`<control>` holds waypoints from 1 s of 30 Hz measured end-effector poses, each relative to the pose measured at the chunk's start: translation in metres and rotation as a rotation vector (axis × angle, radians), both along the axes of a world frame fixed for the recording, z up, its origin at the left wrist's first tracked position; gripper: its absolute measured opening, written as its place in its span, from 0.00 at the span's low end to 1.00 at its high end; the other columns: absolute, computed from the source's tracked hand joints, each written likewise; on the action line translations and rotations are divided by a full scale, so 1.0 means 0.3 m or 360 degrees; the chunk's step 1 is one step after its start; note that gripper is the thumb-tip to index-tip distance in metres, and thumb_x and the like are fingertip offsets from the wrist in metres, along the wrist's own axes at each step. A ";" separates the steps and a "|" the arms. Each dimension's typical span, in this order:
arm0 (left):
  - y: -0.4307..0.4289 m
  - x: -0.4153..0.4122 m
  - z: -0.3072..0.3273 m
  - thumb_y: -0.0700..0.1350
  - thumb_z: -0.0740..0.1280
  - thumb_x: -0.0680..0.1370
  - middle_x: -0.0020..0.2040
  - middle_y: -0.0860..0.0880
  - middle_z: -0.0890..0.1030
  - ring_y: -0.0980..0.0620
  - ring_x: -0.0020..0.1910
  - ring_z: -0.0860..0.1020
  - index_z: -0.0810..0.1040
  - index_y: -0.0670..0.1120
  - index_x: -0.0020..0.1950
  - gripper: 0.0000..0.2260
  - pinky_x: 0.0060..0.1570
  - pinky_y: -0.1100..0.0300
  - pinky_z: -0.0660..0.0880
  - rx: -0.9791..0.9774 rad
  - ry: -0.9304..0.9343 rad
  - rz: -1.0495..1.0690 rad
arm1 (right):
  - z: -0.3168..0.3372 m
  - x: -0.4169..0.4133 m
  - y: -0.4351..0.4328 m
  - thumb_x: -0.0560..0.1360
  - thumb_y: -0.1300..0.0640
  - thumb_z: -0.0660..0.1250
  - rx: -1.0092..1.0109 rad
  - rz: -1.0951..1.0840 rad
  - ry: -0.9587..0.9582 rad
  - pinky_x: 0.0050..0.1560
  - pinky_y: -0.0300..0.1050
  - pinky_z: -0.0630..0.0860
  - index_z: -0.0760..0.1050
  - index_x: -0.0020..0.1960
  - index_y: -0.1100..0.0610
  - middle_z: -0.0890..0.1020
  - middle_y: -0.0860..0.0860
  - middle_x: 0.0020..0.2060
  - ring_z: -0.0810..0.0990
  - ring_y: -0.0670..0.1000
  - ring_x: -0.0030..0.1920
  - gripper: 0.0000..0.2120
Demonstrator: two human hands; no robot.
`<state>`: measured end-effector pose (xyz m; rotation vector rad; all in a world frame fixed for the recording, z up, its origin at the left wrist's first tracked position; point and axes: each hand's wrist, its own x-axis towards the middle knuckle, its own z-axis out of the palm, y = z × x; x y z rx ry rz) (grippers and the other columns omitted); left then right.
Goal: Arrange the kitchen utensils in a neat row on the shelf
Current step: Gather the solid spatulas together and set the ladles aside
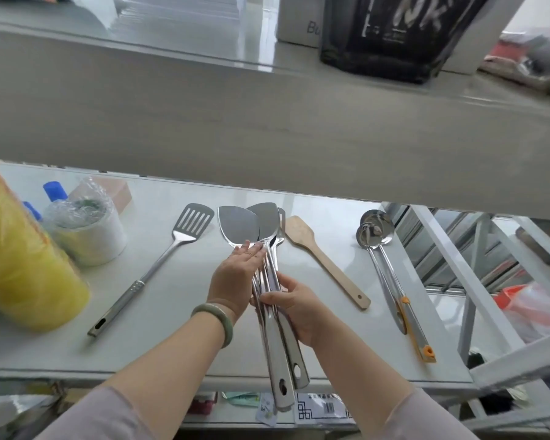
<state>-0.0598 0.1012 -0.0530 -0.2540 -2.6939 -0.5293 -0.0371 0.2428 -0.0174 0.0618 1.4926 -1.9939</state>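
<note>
A bundle of steel spatulas (pixel 251 222) lies stacked at the middle of the white shelf (pixel 178 300), blades away from me, handles past the front edge. My right hand (pixel 294 308) grips the bundle's handles from the right. My left hand (pixel 237 276) rests flat against the necks, fingers extended over the blades' base. A slotted steel turner (pixel 159 258) lies to the left, a wooden spatula (pixel 321 258) to the right. Further right, two steel ladles (pixel 381 249) with orange handle tips lie together.
A yellow wrapped roll (pixel 23 265) and a plastic-wrapped white roll (pixel 88 230) beside blue-capped bottles (pixel 55 189) crowd the shelf's left end. An upper shelf (pixel 267 122) overhangs the back, carrying a black bag (pixel 404 33). White frame bars (pixel 451 274) border the right.
</note>
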 end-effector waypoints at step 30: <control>0.429 -0.058 -0.027 0.53 0.52 0.81 0.78 0.49 0.53 0.47 0.77 0.47 0.56 0.53 0.74 0.22 0.75 0.49 0.45 -0.0581 -0.0855 -0.0759 | -0.046 -0.248 0.520 0.67 0.75 0.64 0.0884 -0.0621 0.0248 0.38 0.43 0.75 0.76 0.55 0.61 0.79 0.57 0.38 0.77 0.53 0.37 0.19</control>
